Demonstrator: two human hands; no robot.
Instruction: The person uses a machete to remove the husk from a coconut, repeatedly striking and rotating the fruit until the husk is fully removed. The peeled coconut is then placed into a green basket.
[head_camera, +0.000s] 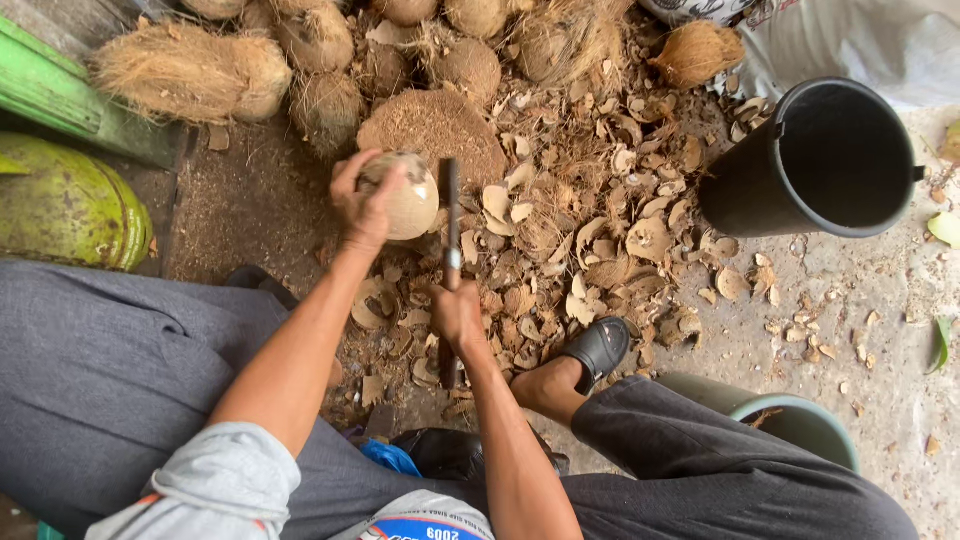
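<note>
My left hand (362, 203) grips a peeled, pale brown coconut (408, 200) and holds it above a round wooden chopping block (432, 128). My right hand (458, 315) is closed around the handle of a long dark knife (450, 225), its blade pointing away from me, right beside the coconut. Broken coconut shell pieces (590, 240) cover the ground under and to the right of both hands.
Several husked, fibrous coconuts (200, 70) lie piled at the top. A black bucket (820, 160) stands at the right, a grey-green bucket (800, 425) by my right leg, a green gas cylinder (60, 205) at the left. My sandalled foot (590, 355) rests among the shells.
</note>
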